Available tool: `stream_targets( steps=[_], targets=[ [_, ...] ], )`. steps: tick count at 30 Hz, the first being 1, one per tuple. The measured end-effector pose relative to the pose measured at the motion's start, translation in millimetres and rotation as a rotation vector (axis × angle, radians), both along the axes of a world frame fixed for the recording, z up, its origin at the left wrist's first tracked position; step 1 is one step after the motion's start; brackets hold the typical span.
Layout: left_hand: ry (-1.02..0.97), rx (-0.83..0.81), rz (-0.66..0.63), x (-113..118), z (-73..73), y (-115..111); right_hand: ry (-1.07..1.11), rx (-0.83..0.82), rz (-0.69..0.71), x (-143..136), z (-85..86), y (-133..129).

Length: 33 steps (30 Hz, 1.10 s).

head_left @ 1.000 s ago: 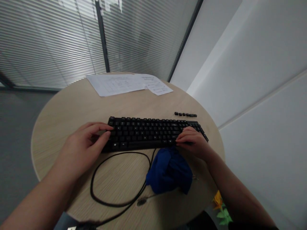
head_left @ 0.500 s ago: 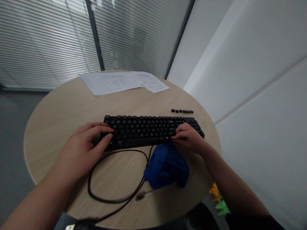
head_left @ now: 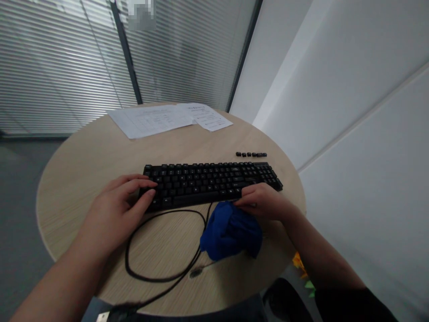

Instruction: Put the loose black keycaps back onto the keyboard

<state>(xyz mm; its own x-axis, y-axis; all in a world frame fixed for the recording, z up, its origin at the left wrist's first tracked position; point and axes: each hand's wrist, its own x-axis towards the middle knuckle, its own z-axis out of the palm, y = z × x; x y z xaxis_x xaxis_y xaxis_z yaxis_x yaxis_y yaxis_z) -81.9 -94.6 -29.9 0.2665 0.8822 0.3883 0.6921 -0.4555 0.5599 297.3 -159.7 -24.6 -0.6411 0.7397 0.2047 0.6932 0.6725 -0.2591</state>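
Observation:
A black keyboard point(head_left: 201, 182) lies across the middle of the round table. My left hand point(head_left: 120, 203) holds its left end, thumb on the front corner and fingers on the left keys. At the keyboard's front edge, right of centre, is my right hand point(head_left: 264, 201), its fingers bent together beside the top of a crumpled blue cloth point(head_left: 231, 232). Whether those fingertips pinch anything is hidden. Several loose black keycaps point(head_left: 250, 154) stand in a row behind the keyboard's right part.
White printed sheets point(head_left: 157, 120) lie at the back of the round table point(head_left: 83, 156). A black cable point(head_left: 150, 280) loops in front of the keyboard. A small brush point(head_left: 196, 272) lies by the cloth. Orange flowers point(head_left: 298, 261) show below the table's right edge.
My right hand has moved down and slightly left, off the keys to the keyboard's front edge by the cloth. My left hand keeps its hold. The view has shifted slightly.

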Motion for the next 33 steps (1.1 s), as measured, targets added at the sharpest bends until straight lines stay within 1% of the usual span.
stream_targets(
  steps=[4,6,8,11,13,15,17,19,21,23,26,30,33],
  targets=[
    [-0.009,-0.003,-0.005,0,-0.1,0,0.022,-0.086,0.023,-1,0.8,-3],
    [-0.014,-0.005,-0.005,-1,0.3,1,0.066,-0.039,-0.012,3,-0.5,-2],
    [-0.016,-0.012,0.002,-1,0.8,1,0.131,0.086,-0.112,9,-2.5,1],
    [-0.015,-0.02,0.015,-1,0.5,1,0.235,0.273,-0.308,21,-5.3,6],
    [-0.021,-0.015,0.017,-2,-0.8,2,0.252,0.344,-0.407,31,-4.9,12],
    [-0.026,-0.01,0.012,-3,-2.4,4,0.2,0.373,-0.451,40,-1.1,23],
    [-0.034,-0.012,0.013,-3,-3.5,5,0.112,0.352,-0.448,48,5.6,41],
    [-0.049,-0.014,0.015,-3,-3.3,6,0.032,0.291,-0.449,54,13.1,64],
    [-0.066,-0.01,0.015,-3,-2.3,6,-0.034,0.21,-0.495,59,18.4,89],
    [-0.078,-0.005,0.018,-3,-1.3,5,-0.086,0.141,-0.548,63,19.7,114],
    [-0.095,-0.008,0.035,-3,-1.3,4,-0.118,0.095,-0.571,64,14.9,141],
    [-0.112,0.001,0.052,-3,-3.4,4,-0.118,0.036,-0.549,59,8.3,160],
    [-0.105,-0.003,0.045,-3,-4.0,4,-0.061,0.034,-0.546,53,11.9,158]
  ],
)
